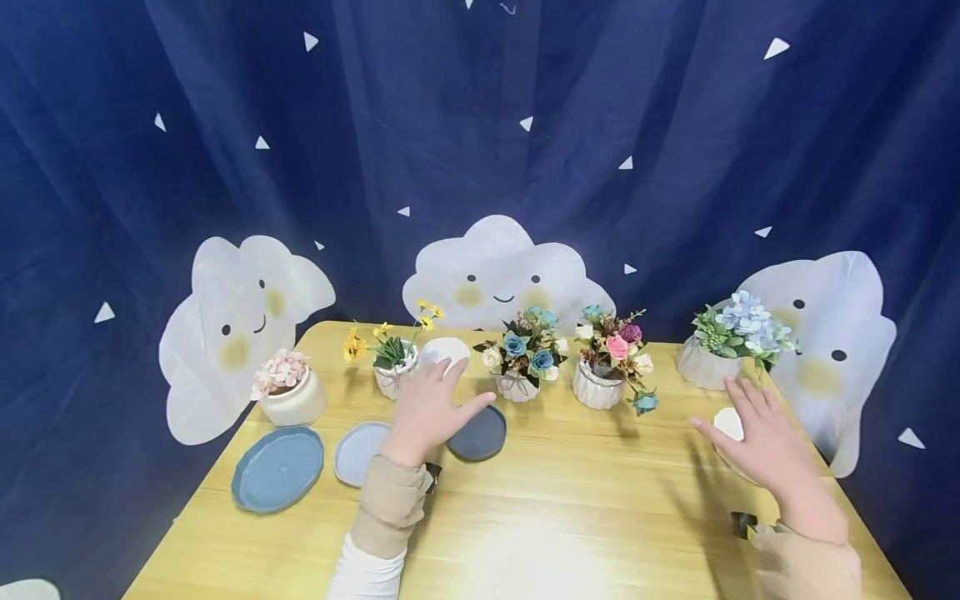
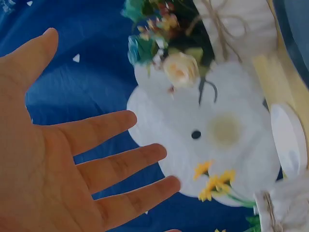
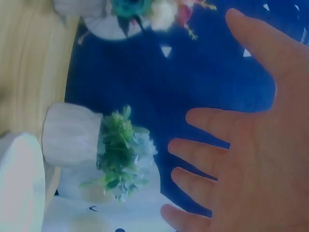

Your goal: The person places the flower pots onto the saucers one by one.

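Note:
My left hand [image 1: 429, 410] hovers above the table's left half, fingers spread and holding nothing. Beneath and around it lie a pale lavender plate [image 1: 358, 454], a dark slate plate [image 1: 480, 433] and a small white plate [image 1: 447, 352]. The pot of yellow flowers [image 1: 393, 379] stands just past its fingers. Over the right side, my right hand [image 1: 776, 446] is likewise spread and holds nothing. It partly covers a white plate [image 1: 727, 423] below it. Beyond its fingertips is a ribbed white pot with blue hydrangeas [image 3: 72, 133]. Both palms show bare in the wrist views.
Along the back stand a pot of blue roses [image 1: 517, 385] and a pot of pink and purple roses [image 1: 597, 390]. At the left are a pot of pink flowers [image 1: 294, 402] and a blue plate [image 1: 277, 471]. A navy curtain [image 1: 480, 150] hangs behind the wooden table [image 1: 600, 500].

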